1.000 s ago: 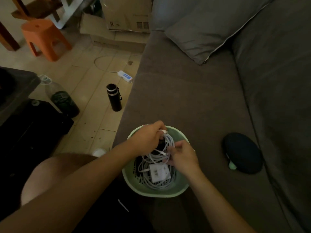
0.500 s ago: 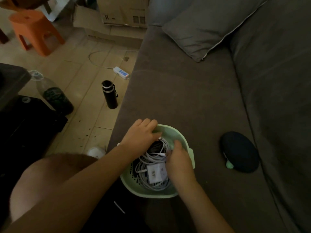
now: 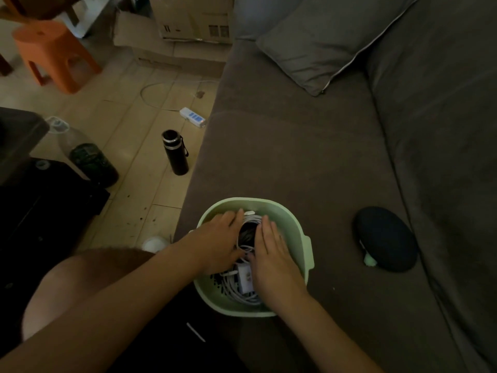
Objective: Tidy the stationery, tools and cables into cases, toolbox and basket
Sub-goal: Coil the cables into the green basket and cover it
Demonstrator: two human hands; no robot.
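A pale green basket (image 3: 295,224) stands on the grey sofa seat near its front edge. Inside lie coiled white cables (image 3: 239,290) and a white charger block (image 3: 246,278). My left hand (image 3: 219,243) and my right hand (image 3: 271,254) are both down in the basket, fingers straight, pressing flat on the cable coil from either side. A white plug end (image 3: 249,212) sticks up at the far side of the coil. A dark oval zip case (image 3: 386,238) with a mint tab lies on the seat to the right.
A grey cushion (image 3: 322,44) lies at the sofa's far end. On the tiled floor to the left stand a black flask (image 3: 174,153), a plastic bottle (image 3: 86,154), a white power strip (image 3: 192,117), an orange stool (image 3: 51,52) and cardboard boxes (image 3: 188,20).
Earlier both hands held the cable coil up over the basket. They have lowered it in and now lie flat on it with fingers straightened.
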